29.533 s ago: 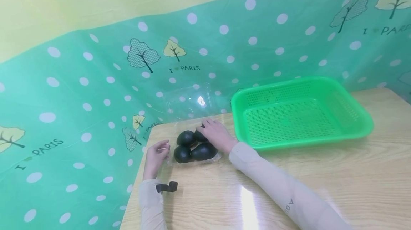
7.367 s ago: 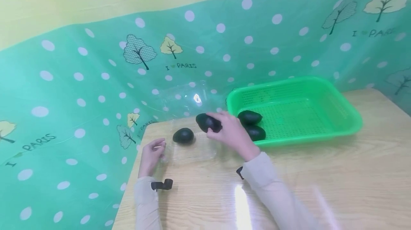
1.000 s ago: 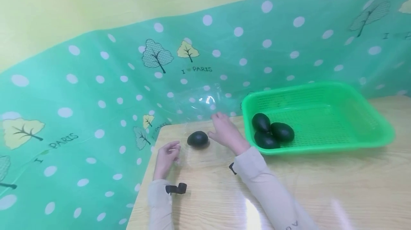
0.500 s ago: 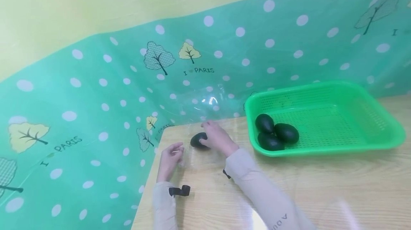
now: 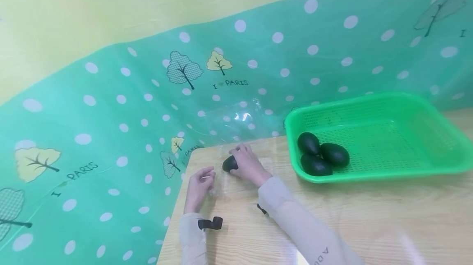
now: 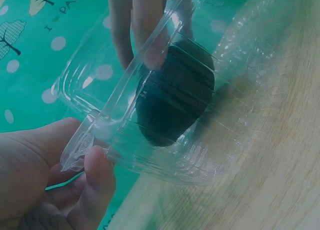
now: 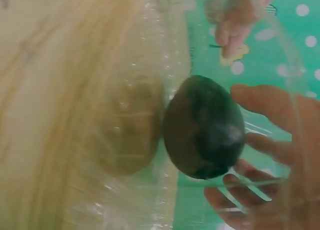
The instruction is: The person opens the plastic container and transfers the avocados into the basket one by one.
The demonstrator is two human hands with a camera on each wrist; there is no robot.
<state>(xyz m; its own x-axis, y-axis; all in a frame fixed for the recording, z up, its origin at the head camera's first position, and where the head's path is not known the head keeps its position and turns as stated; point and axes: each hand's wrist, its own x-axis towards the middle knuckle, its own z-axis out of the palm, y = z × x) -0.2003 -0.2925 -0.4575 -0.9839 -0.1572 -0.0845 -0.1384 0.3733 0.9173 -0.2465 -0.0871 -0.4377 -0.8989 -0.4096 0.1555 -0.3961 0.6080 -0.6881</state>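
A dark avocado (image 5: 229,164) lies inside a clear plastic clamshell container (image 6: 200,176) at the left of the table. My right hand (image 5: 248,164) reaches into the container, thumb and fingers around the avocado; the right wrist view shows the same avocado (image 7: 205,127) beside the fingers. At the container's near left side, my left hand (image 5: 199,187) pinches its rim between thumb and fingers, plain in the left wrist view. Three more avocados (image 5: 335,155) sit together in the left end of a green plastic basket (image 5: 354,178).
The basket stands right of the container on the wooden table (image 5: 258,236). Behind the table hangs a green dotted cloth (image 5: 122,191) printed with trees. The container's raised clear lid (image 5: 242,117) leans up against it.
Earlier, several avocados lay in the container and the basket held none; three are now in the basket. Within the last second my right hand has moved left onto the remaining avocado. The left hand stays put.
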